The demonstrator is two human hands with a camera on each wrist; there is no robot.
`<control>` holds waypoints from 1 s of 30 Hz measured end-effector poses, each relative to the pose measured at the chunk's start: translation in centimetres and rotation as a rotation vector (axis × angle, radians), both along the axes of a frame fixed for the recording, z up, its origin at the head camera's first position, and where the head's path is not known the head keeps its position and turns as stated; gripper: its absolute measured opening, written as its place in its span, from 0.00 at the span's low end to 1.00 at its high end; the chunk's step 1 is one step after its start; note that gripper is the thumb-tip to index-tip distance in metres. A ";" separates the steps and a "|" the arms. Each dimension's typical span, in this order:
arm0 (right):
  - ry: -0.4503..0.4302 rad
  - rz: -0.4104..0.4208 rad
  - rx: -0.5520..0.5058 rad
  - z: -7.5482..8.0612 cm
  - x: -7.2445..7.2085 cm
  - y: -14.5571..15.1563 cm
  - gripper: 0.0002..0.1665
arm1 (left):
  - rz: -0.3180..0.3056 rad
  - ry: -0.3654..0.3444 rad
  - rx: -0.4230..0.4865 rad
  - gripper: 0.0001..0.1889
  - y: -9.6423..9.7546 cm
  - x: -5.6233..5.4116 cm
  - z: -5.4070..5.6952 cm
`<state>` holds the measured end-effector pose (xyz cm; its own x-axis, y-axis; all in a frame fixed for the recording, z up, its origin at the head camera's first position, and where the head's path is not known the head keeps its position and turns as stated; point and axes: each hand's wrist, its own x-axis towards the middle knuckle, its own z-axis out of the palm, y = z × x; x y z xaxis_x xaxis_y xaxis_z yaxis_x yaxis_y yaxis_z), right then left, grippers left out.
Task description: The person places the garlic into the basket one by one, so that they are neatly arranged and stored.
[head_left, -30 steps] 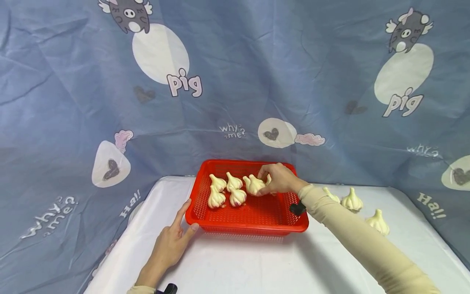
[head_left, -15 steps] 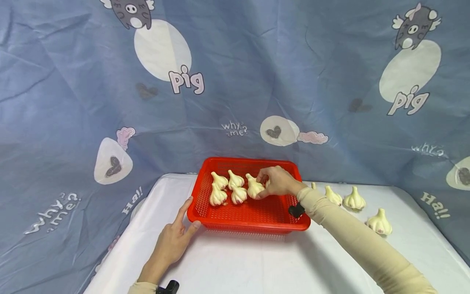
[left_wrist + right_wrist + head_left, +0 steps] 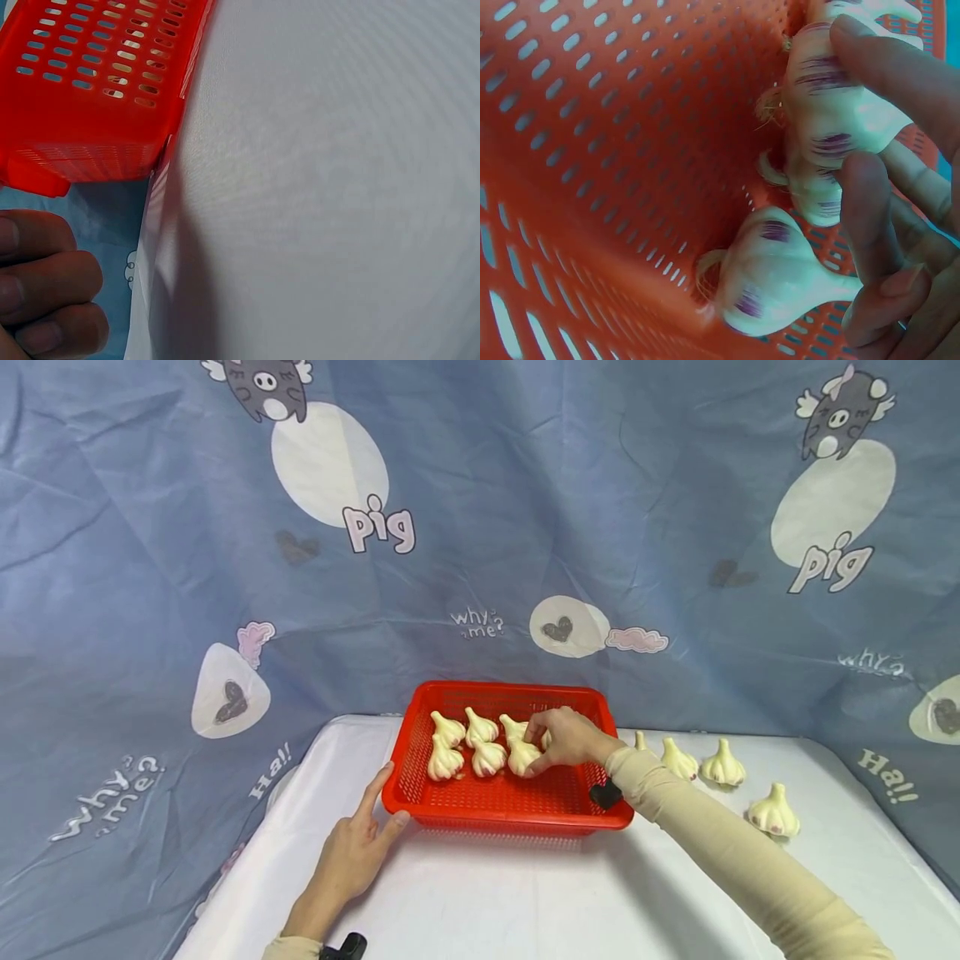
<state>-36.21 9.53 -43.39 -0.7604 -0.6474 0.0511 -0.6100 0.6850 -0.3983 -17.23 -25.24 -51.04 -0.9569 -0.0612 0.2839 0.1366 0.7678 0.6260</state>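
Note:
The red perforated plastic basket (image 3: 517, 817) stands on the table with several white, purple-streaked garlic bulbs (image 3: 488, 759) inside, roughly in pairs. My right hand (image 3: 572, 737) reaches into it and pinches a garlic bulb (image 3: 821, 97) between thumb and forefinger. That bulb is in front of another bulb (image 3: 512, 727). Under the right hand lies one more bulb (image 3: 769, 277), mostly covered by the hand in the head view. At the basket's front left corner, my left hand (image 3: 351, 853) touches the rim with extended index finger and thumb; its other fingers (image 3: 52, 281) bend below the rim.
Several loose garlic bulbs (image 3: 723, 764) lie on the white-covered table (image 3: 480, 902) to the right of the basket, partly behind the right sleeve (image 3: 720, 835). A blue printed curtain (image 3: 465, 543) hangs behind the table.
My right hand has brought its garlic bulb down and slightly toward me, in front of the bulb behind it. The left hand stays at the basket corner. The head view has shifted slightly.

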 end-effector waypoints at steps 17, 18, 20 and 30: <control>0.047 0.000 0.058 -0.9 0.2 -0.5 0.29 | 0.002 0.004 -0.012 0.40 -0.2 -0.3 -0.2; 0.052 0.000 0.060 -0.9 0.2 -0.5 0.29 | 0.003 0.004 -0.014 0.40 -0.2 -0.3 -0.2; 0.058 0.003 0.066 -0.9 0.2 -0.5 0.29 | 0.005 0.006 -0.018 0.40 -0.2 -0.3 -0.1; 0.075 0.015 0.118 -0.7 0.4 -0.5 0.31 | 0.006 -0.002 -0.015 0.40 -0.1 -0.1 -0.2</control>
<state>-35.81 9.05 -44.14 -0.7474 -0.6637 0.0308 -0.6458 0.7148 -0.2685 -17.33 -25.32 -51.22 -0.9571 -0.0630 0.2827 0.1304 0.7779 0.6148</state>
